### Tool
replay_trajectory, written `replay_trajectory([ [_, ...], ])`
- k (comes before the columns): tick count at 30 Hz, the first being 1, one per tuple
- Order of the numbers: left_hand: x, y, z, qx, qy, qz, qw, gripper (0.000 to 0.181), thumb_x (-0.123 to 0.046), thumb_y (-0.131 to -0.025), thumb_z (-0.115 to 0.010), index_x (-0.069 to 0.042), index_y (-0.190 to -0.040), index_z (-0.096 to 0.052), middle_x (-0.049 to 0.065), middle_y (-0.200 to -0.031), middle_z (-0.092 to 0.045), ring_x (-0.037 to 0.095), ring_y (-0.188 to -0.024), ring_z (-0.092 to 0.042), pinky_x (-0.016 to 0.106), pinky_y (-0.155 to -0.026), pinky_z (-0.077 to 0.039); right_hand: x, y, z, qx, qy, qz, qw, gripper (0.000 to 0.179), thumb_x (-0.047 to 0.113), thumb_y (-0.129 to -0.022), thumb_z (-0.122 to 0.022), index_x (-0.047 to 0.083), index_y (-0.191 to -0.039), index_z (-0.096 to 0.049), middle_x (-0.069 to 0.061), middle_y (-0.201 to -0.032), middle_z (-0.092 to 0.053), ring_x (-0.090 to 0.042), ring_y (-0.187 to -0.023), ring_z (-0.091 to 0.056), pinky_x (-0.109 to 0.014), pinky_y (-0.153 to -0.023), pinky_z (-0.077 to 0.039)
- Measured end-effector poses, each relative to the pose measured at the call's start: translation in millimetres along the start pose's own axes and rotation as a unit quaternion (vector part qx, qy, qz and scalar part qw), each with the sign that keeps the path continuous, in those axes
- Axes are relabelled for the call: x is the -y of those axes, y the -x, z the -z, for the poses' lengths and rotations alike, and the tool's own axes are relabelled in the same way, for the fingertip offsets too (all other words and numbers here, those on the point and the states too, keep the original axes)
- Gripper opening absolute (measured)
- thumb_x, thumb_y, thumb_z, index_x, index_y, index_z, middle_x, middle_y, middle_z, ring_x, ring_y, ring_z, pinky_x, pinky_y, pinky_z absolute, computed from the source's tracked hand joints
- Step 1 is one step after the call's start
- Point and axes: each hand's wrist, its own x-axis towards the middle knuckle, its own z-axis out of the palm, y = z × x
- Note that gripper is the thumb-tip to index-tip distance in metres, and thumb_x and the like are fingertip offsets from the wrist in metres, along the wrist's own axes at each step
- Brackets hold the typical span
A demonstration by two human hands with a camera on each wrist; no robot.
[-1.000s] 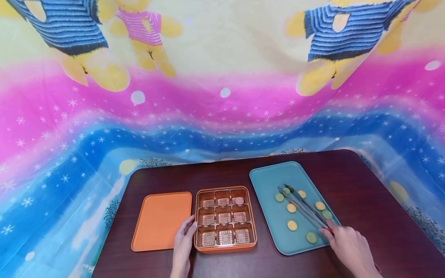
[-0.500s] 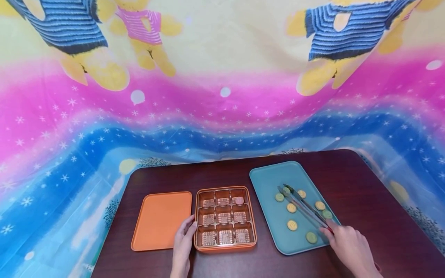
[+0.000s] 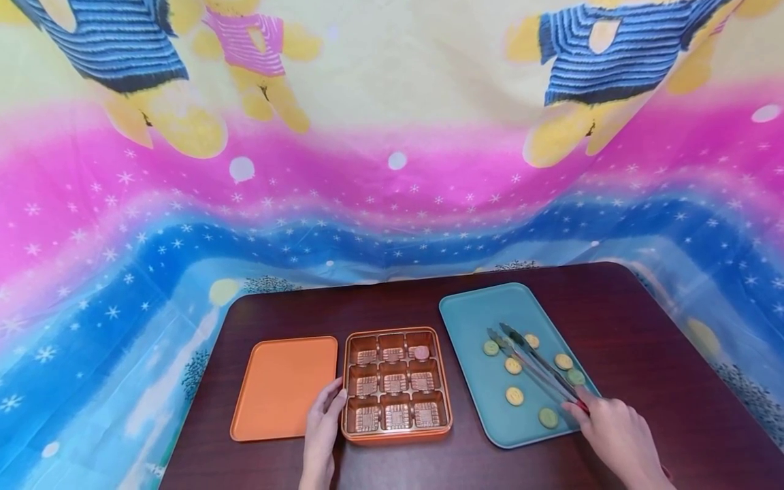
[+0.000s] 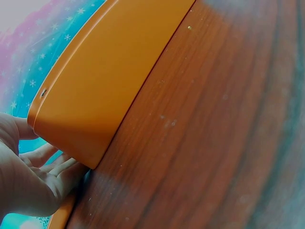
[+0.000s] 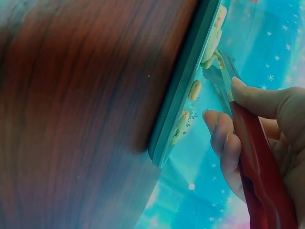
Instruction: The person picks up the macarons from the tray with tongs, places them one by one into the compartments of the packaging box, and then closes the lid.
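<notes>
My right hand (image 3: 618, 432) grips tongs (image 3: 545, 371) by their red handles, thumb along the top in the right wrist view. The metal tips point over the teal tray (image 3: 465, 320) at its far cookies. Yellow cookies (image 3: 514, 396) and green cookies (image 3: 548, 418), small and round, lie spread on that tray. My left hand (image 3: 322, 422) rests against the left side of an orange box (image 4: 114, 71), fingers fairly straight and thumb near its rim. Inside the box is a copper-coloured divided insert (image 3: 397, 401). A pink cookie (image 3: 421, 352) sits in its far right compartment.
An orange lid (image 3: 288, 388) lies flat left of the box, close to my left hand. Everything stands on a dark reddish wooden table (image 3: 380, 309). A printed cloth (image 3: 392, 204) with bears and snowflakes hangs behind the table's far edge.
The tong tips have shifted slightly left and spread a little. The green cookie seen between them earlier no longer shows clearly. My left hand and the box stay put.
</notes>
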Motion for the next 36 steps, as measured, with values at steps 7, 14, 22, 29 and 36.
replay_trajectory([
  [7,-0.2,-0.2,-0.2,-0.001,0.004,-0.001,1.0000,0.045,-0.019,-0.107,-0.058,0.007,-0.143,-0.055,0.026,-0.143,-0.057,0.037,-0.133,-0.050,0.050,-0.111,-0.038,1.5,1.3,0.3,0.007,-0.005,-0.006,0.9999,0.034,0.019,-0.086,-0.085,-0.006,-0.104,-0.072,0.005,-0.046,-0.034,-0.016,-0.042,-0.038,-0.038,-0.040,-0.035],
  [14,0.6,-0.2,-0.3,-0.001,0.006,0.000,1.0000,0.045,-0.019,-0.107,-0.059,0.007,-0.143,-0.055,0.025,-0.143,-0.057,0.036,-0.133,-0.050,0.051,-0.111,-0.037,1.7,4.0,2.0,0.015,-0.005,-0.012,0.9998,0.029,0.020,-0.086,-0.084,-0.002,-0.099,-0.071,0.005,-0.048,-0.035,-0.016,-0.043,-0.038,-0.038,-0.041,-0.034],
  [22,0.9,-0.7,0.2,-0.001,0.008,-0.001,1.0000,0.046,-0.020,-0.107,-0.059,0.007,-0.144,-0.054,0.026,-0.144,-0.056,0.037,-0.135,-0.048,0.053,-0.113,-0.035,-0.5,7.3,6.5,0.032,-0.001,-0.019,0.9993,0.030,0.021,-0.088,-0.083,-0.003,-0.101,-0.072,0.005,-0.050,-0.040,-0.017,-0.045,-0.044,-0.041,-0.041,-0.038],
  [29,0.9,-0.5,0.3,0.001,0.009,-0.002,1.0000,0.045,-0.018,-0.107,-0.058,0.007,-0.144,-0.054,0.027,-0.144,-0.055,0.037,-0.134,-0.048,0.053,-0.112,-0.035,-1.1,10.1,8.9,0.034,0.005,-0.009,0.9994,0.026,0.020,-0.088,-0.083,0.000,-0.099,-0.071,0.006,-0.051,-0.040,-0.017,-0.046,-0.042,-0.040,-0.042,-0.037],
  [36,0.6,-0.5,-0.5,-0.002,0.006,-0.004,1.0000,0.044,-0.017,-0.107,-0.058,0.007,-0.143,-0.055,0.027,-0.144,-0.056,0.038,-0.135,-0.049,0.053,-0.113,-0.035,0.5,7.5,10.9,0.039,0.010,-0.002,0.9992,0.023,0.020,-0.089,-0.082,0.002,-0.096,-0.069,0.006,-0.051,-0.037,-0.017,-0.046,-0.039,-0.038,-0.043,-0.033],
])
